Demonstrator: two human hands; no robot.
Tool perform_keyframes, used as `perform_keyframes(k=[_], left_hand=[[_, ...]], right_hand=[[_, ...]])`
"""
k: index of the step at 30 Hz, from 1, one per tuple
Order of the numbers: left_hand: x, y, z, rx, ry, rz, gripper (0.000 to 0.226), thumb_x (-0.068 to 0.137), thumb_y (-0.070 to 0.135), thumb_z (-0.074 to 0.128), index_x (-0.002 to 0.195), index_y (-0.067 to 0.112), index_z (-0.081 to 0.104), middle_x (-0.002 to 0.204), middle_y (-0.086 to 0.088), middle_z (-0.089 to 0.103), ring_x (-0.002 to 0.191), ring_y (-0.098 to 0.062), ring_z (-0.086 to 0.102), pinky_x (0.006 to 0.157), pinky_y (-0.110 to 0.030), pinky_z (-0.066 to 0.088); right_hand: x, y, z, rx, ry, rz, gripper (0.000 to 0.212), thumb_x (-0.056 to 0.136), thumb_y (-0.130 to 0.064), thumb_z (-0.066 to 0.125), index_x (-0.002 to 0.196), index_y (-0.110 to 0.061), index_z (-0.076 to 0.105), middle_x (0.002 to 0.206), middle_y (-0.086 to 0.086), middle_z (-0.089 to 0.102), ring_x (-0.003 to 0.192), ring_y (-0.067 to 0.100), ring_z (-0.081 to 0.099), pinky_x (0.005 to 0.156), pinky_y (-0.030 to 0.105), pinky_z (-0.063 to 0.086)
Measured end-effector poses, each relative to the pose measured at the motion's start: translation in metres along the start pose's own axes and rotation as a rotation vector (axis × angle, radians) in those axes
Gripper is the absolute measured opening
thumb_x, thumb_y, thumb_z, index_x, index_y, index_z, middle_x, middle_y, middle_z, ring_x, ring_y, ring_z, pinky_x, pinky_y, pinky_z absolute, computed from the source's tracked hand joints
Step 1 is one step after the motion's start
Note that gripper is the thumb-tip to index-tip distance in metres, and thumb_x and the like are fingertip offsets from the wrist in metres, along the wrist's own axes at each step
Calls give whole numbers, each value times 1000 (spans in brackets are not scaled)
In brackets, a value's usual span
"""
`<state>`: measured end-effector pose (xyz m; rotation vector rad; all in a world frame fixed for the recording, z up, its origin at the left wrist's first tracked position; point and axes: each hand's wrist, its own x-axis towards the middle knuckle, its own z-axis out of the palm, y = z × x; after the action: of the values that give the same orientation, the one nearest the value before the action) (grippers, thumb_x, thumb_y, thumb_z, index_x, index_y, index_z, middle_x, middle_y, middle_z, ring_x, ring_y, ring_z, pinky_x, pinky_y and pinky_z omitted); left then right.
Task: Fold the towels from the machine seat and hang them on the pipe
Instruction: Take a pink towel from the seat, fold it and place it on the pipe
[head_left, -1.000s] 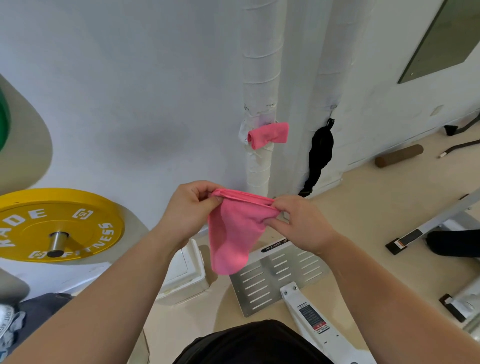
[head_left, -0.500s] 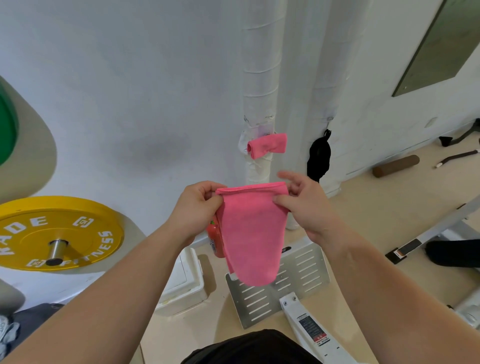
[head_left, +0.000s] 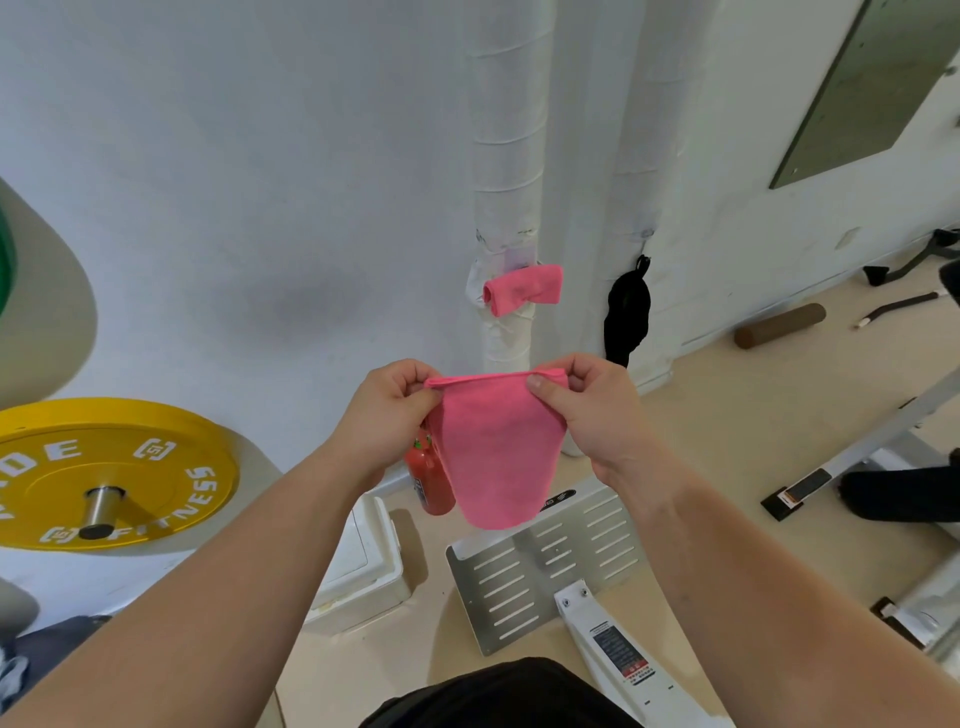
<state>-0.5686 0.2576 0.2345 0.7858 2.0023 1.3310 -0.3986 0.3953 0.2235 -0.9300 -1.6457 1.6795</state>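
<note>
**Q:** Head view: where is the towel (head_left: 496, 452)?

**A:** My left hand (head_left: 387, 410) and right hand (head_left: 587, 415) each pinch a top corner; it hangs in front of the pipe (head_left: 506, 156). I should level the edges, then fold.

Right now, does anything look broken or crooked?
Yes. The wrap on the pipe is torn and peeling just above the hung towel, and that towel sits tilted, its left end lower. The held towel hangs straight between the left hand and right hand.
</note>
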Motion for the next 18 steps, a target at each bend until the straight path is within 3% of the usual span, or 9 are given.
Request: perform_keyframes(k=[3, 6, 9, 15, 18], left_hand=[[0, 2, -2, 66, -74, -37, 22, 85, -4, 58, 94, 7, 74, 78, -16, 69, 72, -25, 62, 81, -54, 56], [0, 4, 1, 132, -190, -27, 14, 83, 13, 79, 97, 14, 77, 95, -15, 76, 81, -23, 71, 85, -43, 58], [3, 8, 10, 220, -240, 35, 11, 86, 27, 79, 96, 23, 78, 95, -6, 76, 90, -23, 71, 83, -39, 57], [11, 20, 29, 304, -216, 135, 12, 90, 23, 74, 83, 14, 74, 73, 0, 64, 65, -11, 54, 64, -30, 44], [17, 28, 31, 276, -148, 166, 9, 89, 16, 74, 80, 12, 73, 72, -7, 64, 64, -14, 52, 62, -31, 43]], right_hand=[[1, 1, 1, -58, -2, -33, 11, 85, -2, 77, 82, -12, 72, 74, 2, 70, 68, 5, 62, 64, 15, 50], [0, 1, 3, -72, -17, -53, 7, 84, -3, 78, 84, -7, 73, 75, 5, 71, 69, 7, 63, 65, 17, 51], [-1, 2, 6, -87, -101, -44, 7, 82, -5, 80, 84, -9, 75, 72, 0, 73, 69, 7, 65, 67, 19, 52], [4, 11, 1, -97, -197, -11, 26, 78, -12, 86, 101, -10, 73, 87, 3, 77, 77, 9, 69, 76, 25, 57], [13, 29, -6, -334, -298, 81, 44, 66, -19, 93, 105, -13, 75, 99, 8, 78, 95, 22, 73, 89, 43, 60]])
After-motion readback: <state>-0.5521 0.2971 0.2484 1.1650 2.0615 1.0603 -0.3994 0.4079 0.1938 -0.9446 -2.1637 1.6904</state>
